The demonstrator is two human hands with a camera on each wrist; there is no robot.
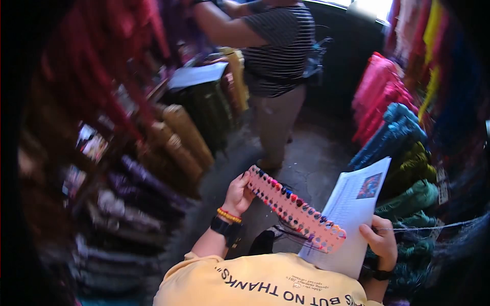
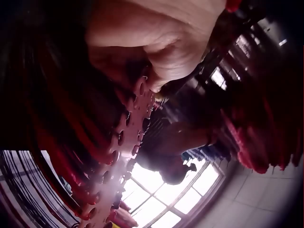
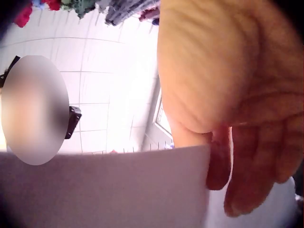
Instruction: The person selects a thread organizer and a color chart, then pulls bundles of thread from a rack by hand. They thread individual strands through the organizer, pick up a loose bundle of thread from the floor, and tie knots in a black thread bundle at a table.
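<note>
My left hand (image 1: 237, 196) pinches the upper end of a long pink thread card (image 1: 292, 208), with punched holes and small tufts of many colours along both long edges. Dark threads hang below it. In the left wrist view the card (image 2: 111, 183) runs down from between the thumb and fingers of the left hand (image 2: 166, 38). White printed sheets (image 1: 352, 211), one with a small coloured picture in its corner, are in my right hand (image 1: 383, 242), its thumb on the front. The card's lower end overlaps the sheets. The right wrist view shows the right hand (image 3: 213, 71) at the paper (image 3: 104, 190).
Hanks of yarn line both sides: brown (image 1: 178, 145) and purple (image 1: 148, 183) at left, pink (image 1: 383, 97), blue (image 1: 393, 130) and green (image 1: 413, 199) at right. A person in a striped shirt (image 1: 278, 56) stands ahead on the dark floor (image 1: 326, 148). A pale strand (image 1: 439, 225) stretches out at right.
</note>
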